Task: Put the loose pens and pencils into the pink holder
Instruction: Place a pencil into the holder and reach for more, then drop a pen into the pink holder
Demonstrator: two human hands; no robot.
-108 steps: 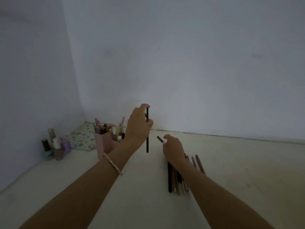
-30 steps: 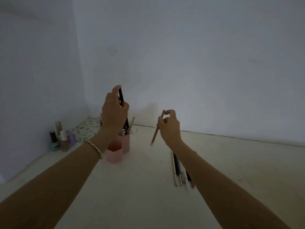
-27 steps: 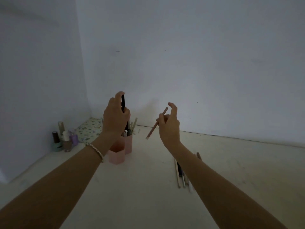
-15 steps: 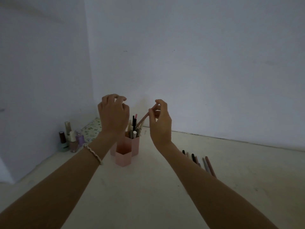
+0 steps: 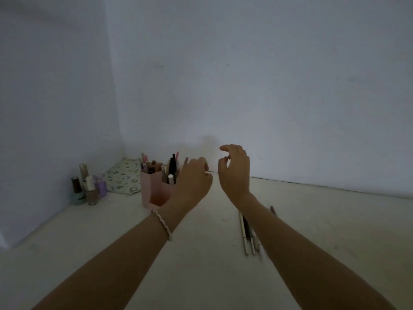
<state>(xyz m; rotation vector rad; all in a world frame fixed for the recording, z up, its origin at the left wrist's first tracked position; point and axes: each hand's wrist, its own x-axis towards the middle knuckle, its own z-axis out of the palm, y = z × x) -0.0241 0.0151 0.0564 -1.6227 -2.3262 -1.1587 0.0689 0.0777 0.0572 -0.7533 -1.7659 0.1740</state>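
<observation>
Both pencils carried a second ago now stand in the pink holder (image 5: 156, 189). The left hand (image 5: 193, 180) and right hand (image 5: 235, 170) are released and empty. More loose pencils (image 5: 247, 231) wait on the worktop (image 5: 201, 265) at 4 o'clock of the holder.

The pink holder (image 5: 154, 189), made of hexagonal compartments, stands upright at the far left, crowded with upright pens and pencils (image 5: 171, 167). The loose pens and pencils (image 5: 247, 231) are laid side by side on the pale surface, right of centre, partly hidden by a forearm.
</observation>
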